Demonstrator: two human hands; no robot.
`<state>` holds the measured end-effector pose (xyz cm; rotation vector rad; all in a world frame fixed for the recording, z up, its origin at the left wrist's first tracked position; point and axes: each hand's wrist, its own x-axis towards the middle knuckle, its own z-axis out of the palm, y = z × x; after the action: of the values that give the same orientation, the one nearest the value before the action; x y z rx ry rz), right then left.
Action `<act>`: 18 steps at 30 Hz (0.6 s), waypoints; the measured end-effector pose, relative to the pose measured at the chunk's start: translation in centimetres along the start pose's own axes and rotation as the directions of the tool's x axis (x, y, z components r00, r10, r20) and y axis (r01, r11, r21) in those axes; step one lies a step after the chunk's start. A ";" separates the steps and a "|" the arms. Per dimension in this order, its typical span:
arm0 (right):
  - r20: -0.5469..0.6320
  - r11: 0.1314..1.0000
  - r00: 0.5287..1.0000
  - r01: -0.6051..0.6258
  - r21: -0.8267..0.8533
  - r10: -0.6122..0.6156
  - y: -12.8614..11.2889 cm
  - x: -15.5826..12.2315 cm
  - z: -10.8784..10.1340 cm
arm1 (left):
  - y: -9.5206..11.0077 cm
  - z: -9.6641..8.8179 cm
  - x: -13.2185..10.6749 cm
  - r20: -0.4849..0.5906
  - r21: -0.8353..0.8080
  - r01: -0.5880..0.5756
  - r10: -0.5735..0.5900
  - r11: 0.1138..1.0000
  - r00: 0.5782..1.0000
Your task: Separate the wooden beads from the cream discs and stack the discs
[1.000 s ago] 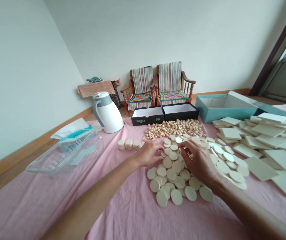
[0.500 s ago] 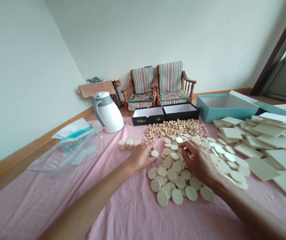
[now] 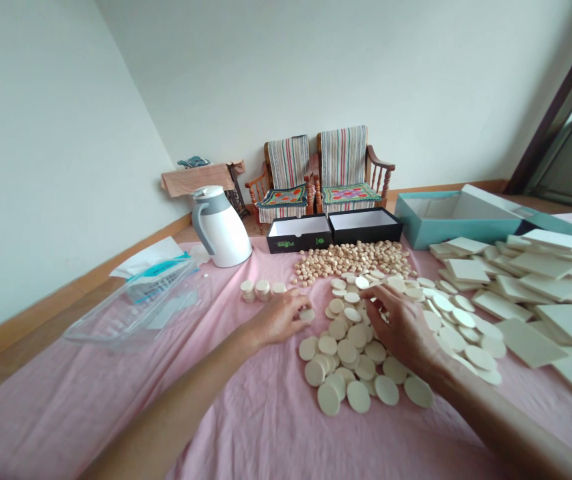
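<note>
My left hand [image 3: 281, 316] is closed on a small pale round disc [image 3: 307, 315], pinched at the fingertips just above the pink cloth. Behind it, to the left, low stacks of the same discs [image 3: 247, 288] stand in a row, the last one partly behind the hand. My right hand [image 3: 399, 323] is over the loose pile of discs [image 3: 347, 351], fingers bent and thumb apart from the index finger. Its index fingertip is close to a disc [image 3: 362, 283] at the pile's far side; whether they touch I cannot tell. Nothing shows between those fingers.
Small wooden beads [image 3: 356, 259] lie behind the discs, before two black boxes [image 3: 299, 241]. Square pale boards [image 3: 531, 277] are heaped at right near a teal box [image 3: 459, 227]. A white jug [image 3: 226, 233] and a clear plastic tray [image 3: 116, 317] are at left.
My left hand, with the disc in it, has drawn slightly back toward me, and the disc is lower and tilted. My right hand stays nearly in place. The view has shifted slightly.
</note>
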<state>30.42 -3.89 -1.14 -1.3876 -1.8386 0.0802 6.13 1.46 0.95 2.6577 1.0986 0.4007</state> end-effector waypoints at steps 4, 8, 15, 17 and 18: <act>0.005 1.000 1.000 -0.002 0.004 0.002 -0.1 0.1 -0.1 | -1.6 -2.2 0.3 -0.232 0.075 0.182 -0.160 0.981 0.959; 0.010 1.000 1.000 -0.011 0.005 0.011 0.0 0.1 0.0 | -3.1 -4.0 0.8 -0.332 0.232 0.295 -0.209 0.927 0.920; 0.005 1.000 1.000 -0.006 0.004 0.006 0.0 0.1 0.0 | -4.3 -3.3 0.8 -0.259 0.306 0.336 -0.262 0.891 0.930; -0.005 1.000 1.000 -0.004 0.001 0.004 -0.1 0.1 -0.1 | -4.1 -3.1 0.9 -0.306 0.285 0.328 -0.239 0.900 0.921; -0.013 1.000 1.000 -0.002 -0.001 0.002 -0.1 0.1 -0.1 | -3.9 -3.0 1.0 -0.338 0.263 0.309 -0.213 0.914 0.917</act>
<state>30.44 -3.87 -0.94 -1.3875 -1.8268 0.0716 3.28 5.16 2.66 2.7101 1.7250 0.6439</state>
